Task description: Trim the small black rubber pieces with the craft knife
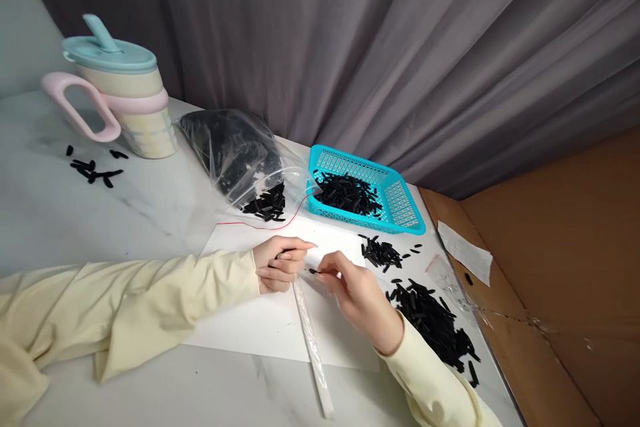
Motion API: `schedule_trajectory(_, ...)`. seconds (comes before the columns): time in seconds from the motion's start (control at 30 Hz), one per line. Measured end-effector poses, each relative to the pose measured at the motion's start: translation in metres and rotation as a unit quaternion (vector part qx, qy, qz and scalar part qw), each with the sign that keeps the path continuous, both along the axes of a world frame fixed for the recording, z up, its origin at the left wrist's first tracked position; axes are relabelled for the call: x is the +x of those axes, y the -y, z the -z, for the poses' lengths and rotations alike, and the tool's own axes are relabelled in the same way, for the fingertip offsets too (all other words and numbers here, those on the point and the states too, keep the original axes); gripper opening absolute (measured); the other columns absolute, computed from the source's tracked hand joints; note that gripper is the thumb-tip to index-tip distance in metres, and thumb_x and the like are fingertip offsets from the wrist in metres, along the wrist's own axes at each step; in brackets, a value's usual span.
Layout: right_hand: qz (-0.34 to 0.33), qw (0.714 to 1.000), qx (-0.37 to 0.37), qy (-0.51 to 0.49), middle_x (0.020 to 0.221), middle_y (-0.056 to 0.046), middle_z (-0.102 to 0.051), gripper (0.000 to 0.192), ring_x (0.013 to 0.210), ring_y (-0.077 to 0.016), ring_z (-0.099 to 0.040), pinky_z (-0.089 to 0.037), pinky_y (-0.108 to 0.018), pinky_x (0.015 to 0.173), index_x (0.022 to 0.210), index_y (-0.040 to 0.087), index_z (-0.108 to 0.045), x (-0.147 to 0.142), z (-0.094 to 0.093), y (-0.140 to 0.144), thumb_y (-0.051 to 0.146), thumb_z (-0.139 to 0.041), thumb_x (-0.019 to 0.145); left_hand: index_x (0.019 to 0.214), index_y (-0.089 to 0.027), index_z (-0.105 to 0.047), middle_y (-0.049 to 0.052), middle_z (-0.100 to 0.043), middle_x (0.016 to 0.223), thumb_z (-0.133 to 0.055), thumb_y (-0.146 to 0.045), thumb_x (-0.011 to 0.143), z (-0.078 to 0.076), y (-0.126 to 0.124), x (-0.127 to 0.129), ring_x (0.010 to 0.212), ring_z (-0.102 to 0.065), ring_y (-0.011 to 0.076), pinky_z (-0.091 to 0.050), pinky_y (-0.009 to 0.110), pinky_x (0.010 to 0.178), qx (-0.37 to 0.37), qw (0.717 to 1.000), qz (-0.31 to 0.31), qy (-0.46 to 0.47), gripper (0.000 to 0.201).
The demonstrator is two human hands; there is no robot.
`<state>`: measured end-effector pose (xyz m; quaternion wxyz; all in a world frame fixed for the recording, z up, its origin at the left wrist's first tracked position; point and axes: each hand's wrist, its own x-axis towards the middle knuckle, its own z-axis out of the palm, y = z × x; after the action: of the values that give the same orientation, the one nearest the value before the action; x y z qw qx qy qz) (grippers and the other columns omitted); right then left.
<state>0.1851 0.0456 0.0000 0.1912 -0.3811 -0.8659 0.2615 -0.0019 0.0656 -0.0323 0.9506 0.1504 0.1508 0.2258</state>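
One white slip (467,253), at three o'clock from the hands, is too small for me to read. Behind the marbled table (240,383) hangs a grey curtain (300,27) at twelve. The right hand (355,293) pinches a small black piece (313,271) on its nine o'clock side, above white paper (250,328); the left hand (281,265) curls inward, its contents unclear.

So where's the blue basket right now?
In the head view, the blue basket sits right of centre beyond the right hand, just right of the clear bag and in front of the grey curtain.
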Motion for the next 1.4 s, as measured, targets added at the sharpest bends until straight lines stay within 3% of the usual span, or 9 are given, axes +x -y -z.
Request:
schedule_trajectory(0.07,0.025,0.999,0.001,-0.044,0.074,-0.002,-0.062,0.014,0.058,-0.012,-0.056,-0.045,-0.022,0.054,0.095,0.019,-0.049,0.01,-0.004,0.014,0.009,-0.043,0.086,0.043,-0.016,-0.038,-0.006,-0.027,0.028,-0.042,-0.025,0.086,-0.003,0.003,0.002,0.019,-0.011,0.0041,-0.011,0.014,0.02,0.023,0.999,0.018,-0.039,0.045)
schedule_trajectory(0.17,0.048,0.993,0.043,-0.097,0.076,-0.003,-0.062,0.024,0.062,-0.0128,-0.058,-0.047,-0.023,0.056,0.105,0.02,-0.055,0.019,-0.005,0.034,0.008,-0.043,0.087,0.044,-0.016,-0.036,-0.008,-0.026,0.029,-0.054,-0.035,0.081,-0.008,0.01,0.007,0.02,-0.015,0.0027,-0.013,0.013,0.023,0.107,0.984,-0.004,-0.14,0.045)
schedule_trajectory(0.33,0.068,0.979,0.074,-0.178,0.077,-0.005,-0.063,0.032,0.066,-0.0145,-0.06,-0.05,-0.025,0.057,0.104,0.02,-0.06,0.02,0.002,0.053,0.002,-0.041,0.086,0.045,-0.018,-0.034,-0.009,-0.026,0.03,-0.055,-0.054,0.075,-0.013,0.026,0.014,0.022,-0.017,0.0024,-0.009,0.018,0.027,0.221,0.949,0.019,-0.223,0.052)
schedule_trajectory(0.53,0.119,0.969,0.052,-0.208,0.079,-0.003,-0.067,0.022,0.064,-0.013,-0.063,-0.052,-0.022,0.058,0.098,0.019,-0.059,0.015,0.009,0.06,0.005,-0.052,0.083,0.043,-0.016,-0.038,-0.006,-0.029,0.036,-0.04,-0.054,0.084,-0.02,0.043,0.018,0.033,-0.025,0.0037,-0.017,0.022,0.037,0.407,0.863,0.012,-0.298,0.056)
schedule_trajectory(0.7,0.129,0.967,0.043,-0.214,0.076,-0.001,-0.066,0.017,0.063,-0.0119,-0.062,-0.051,-0.02,0.057,0.094,0.019,-0.057,0.013,0.011,0.064,0.006,-0.055,0.082,0.051,-0.017,-0.039,-0.007,-0.027,0.037,-0.031,-0.055,0.087,-0.027,0.046,0.017,0.034,-0.02,0.005,-0.014,0.024,0.036,0.358,0.886,0.059,-0.289,0.053)
schedule_trajectory(0.93,0.096,0.972,0.013,-0.215,0.074,-0.001,-0.063,0.017,0.056,-0.0116,-0.057,-0.046,-0.023,0.05,0.094,0.02,-0.056,0.009,0.011,0.065,0.008,-0.048,0.086,0.049,-0.018,-0.035,-0.007,-0.025,0.034,-0.037,-0.049,0.087,-0.024,0.045,0.017,0.03,-0.019,0.0049,-0.011,0.023,0.033,0.285,0.923,0.082,-0.247,0.049)
schedule_trajectory(1.23,0.107,0.969,-0.001,-0.221,0.069,0.001,-0.059,0.014,0.05,-0.01,-0.05,-0.043,-0.022,0.047,0.088,0.021,-0.053,0.009,0.012,0.067,0.008,-0.05,0.085,0.052,-0.018,-0.034,-0.009,-0.025,0.033,-0.04,-0.049,0.085,-0.02,0.045,0.017,0.028,-0.017,0.0037,-0.01,0.019,0.03,0.255,0.934,0.089,-0.233,0.046)
schedule_trajectory(1.4,0.092,0.971,0.005,-0.222,0.077,-0.001,-0.064,0.02,0.06,-0.0117,-0.058,-0.047,-0.023,0.053,0.099,0.021,-0.054,0.009,0.013,0.067,0.007,-0.048,0.086,0.053,-0.018,-0.035,-0.009,-0.026,0.033,-0.038,-0.05,0.085,-0.02,0.044,0.018,0.028,-0.015,0.0037,-0.01,0.019,0.029,0.24,0.939,0.093,-0.227,0.045)
